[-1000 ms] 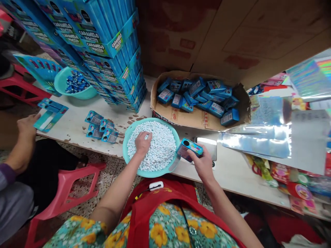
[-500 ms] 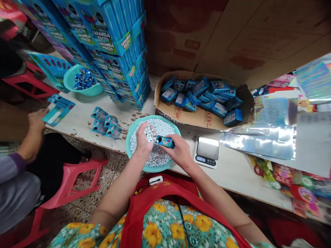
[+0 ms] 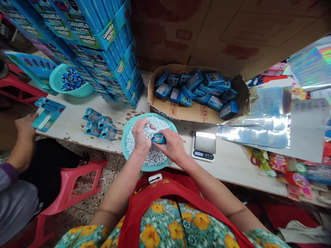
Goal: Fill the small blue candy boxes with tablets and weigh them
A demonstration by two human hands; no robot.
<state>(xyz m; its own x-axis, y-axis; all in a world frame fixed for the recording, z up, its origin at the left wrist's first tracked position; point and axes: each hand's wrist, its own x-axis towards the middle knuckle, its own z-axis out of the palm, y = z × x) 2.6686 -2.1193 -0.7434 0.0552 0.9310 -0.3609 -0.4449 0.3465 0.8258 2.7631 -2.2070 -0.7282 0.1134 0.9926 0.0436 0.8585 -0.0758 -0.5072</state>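
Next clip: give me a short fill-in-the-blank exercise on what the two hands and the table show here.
The left hand cups small pale pellet candies over the round teal plastic bowl, and the right hand holds a small ____ cardboard box.
The small silver digital scale stands on the white table to the bowl's ____.
Loose blue boxes lie in an open brown ____ tray behind the bowl.
Missing words: blue; right; cardboard.

One cam only, head-worn, looking fwd & down over the person's own chest. Worktop [image 3: 74, 120] crosses mid-frame, close up; bowl [image 3: 124, 146] sits approx. centre within arm's reach, stacked boxes [image 3: 103, 38] top left.
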